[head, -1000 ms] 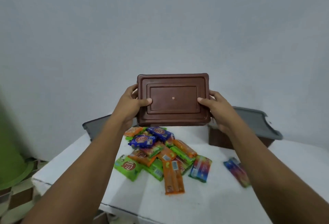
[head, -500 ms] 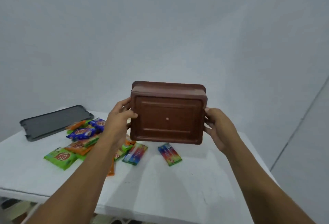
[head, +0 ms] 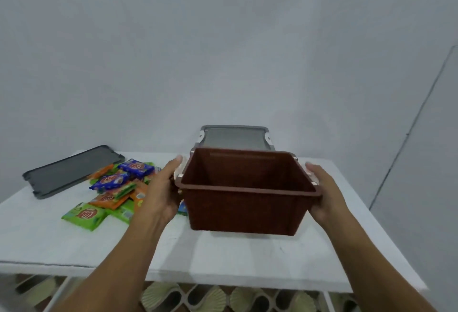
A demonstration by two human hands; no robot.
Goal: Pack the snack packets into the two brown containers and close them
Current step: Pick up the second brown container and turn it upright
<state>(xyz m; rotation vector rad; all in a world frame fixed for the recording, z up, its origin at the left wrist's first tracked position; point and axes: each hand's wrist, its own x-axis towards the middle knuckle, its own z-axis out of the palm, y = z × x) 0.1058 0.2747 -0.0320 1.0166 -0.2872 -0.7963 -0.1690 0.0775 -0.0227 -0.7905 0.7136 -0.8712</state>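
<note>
I hold an empty brown container [head: 244, 208] upright, opening up, low over the white table [head: 223, 257]. My left hand [head: 163, 195] presses its left wall with straight fingers. My right hand [head: 324, 195] presses the right wall the same way. Whether it touches the table I cannot tell. A pile of snack packets [head: 119, 187] in green, orange and blue lies left of my left hand. Directly behind the container a grey lid [head: 235, 138] with white latches shows; what it sits on is hidden.
A second grey lid [head: 71, 170] lies flat at the table's back left. A green packet [head: 84, 215] sits nearest the front of the pile. The table's front edge runs just below my forearms, with patterned floor [head: 223, 299] underneath. A plain wall stands behind.
The container has been turned from bottom-facing-me to opening-up and lowered toward the table. My thumbs have left its bottom and both hands are now on its side walls.
</note>
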